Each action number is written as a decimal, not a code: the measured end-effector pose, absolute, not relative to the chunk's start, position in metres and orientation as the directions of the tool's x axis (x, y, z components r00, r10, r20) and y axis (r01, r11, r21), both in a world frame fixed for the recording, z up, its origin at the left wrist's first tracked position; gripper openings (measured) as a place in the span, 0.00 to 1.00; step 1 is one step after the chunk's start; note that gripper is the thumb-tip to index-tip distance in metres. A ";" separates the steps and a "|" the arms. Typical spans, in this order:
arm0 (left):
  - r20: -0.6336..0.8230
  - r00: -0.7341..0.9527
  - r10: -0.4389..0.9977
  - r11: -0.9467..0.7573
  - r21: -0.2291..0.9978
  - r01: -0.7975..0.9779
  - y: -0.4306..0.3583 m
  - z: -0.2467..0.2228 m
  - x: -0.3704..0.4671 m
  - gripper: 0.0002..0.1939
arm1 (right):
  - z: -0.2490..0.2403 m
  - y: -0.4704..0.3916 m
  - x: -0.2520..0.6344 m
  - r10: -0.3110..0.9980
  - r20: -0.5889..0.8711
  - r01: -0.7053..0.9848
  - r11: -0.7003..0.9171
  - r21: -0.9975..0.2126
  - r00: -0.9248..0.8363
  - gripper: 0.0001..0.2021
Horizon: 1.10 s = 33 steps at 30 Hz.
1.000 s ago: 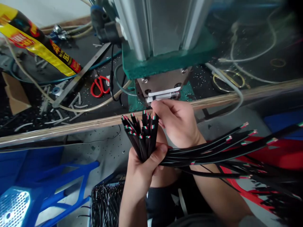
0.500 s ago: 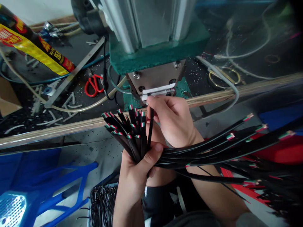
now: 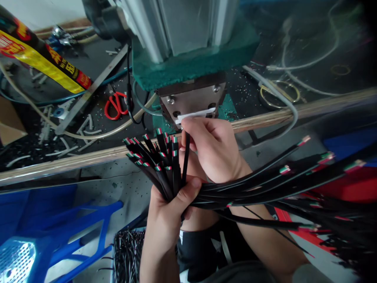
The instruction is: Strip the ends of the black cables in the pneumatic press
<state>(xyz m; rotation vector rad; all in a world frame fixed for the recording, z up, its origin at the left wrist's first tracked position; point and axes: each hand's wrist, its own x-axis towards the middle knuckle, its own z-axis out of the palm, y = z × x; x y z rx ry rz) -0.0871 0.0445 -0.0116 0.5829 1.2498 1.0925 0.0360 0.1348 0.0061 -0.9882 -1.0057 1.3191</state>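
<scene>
My left hand (image 3: 172,208) is closed round a bundle of black cables (image 3: 165,179). Their cut ends fan out toward the bench and show red, white and green cores. The rest of the bundle trails off to the right. My right hand (image 3: 215,147) pinches one black cable (image 3: 186,159) that rises out of the bundle. Its tip is up at the lower edge of the machine's metal block (image 3: 193,100), hidden by my fingers. A white strip (image 3: 196,114) crosses the bottom of that block, just above my thumb.
The green press (image 3: 194,63) stands on the bench behind its wooden edge (image 3: 97,155). Red scissors (image 3: 116,106), a steel ruler (image 3: 91,90) and a yellow-black tube (image 3: 44,55) lie left. A blue stool (image 3: 73,239) and a bin of black offcuts (image 3: 128,251) sit below.
The metal block has come down, and the gap beneath its white strip has closed. Both hands keep their grips, and the whole view has shifted slightly.
</scene>
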 end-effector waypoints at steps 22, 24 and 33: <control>-0.438 -0.020 0.899 0.433 0.893 -0.120 0.015 -0.015 -0.093 0.29 | -0.015 0.099 0.060 0.888 0.429 -0.328 0.361 -0.873 -0.165 0.18; -0.440 -0.034 0.897 0.434 0.893 -0.117 0.012 -0.014 -0.093 0.31 | -0.018 0.098 0.061 0.884 0.435 -0.398 0.342 -0.851 -0.171 0.18; -0.402 -0.136 0.906 0.376 0.909 -0.183 0.009 -0.015 -0.091 0.34 | -0.023 0.094 0.072 0.825 0.412 -0.628 0.092 -0.773 -0.387 0.21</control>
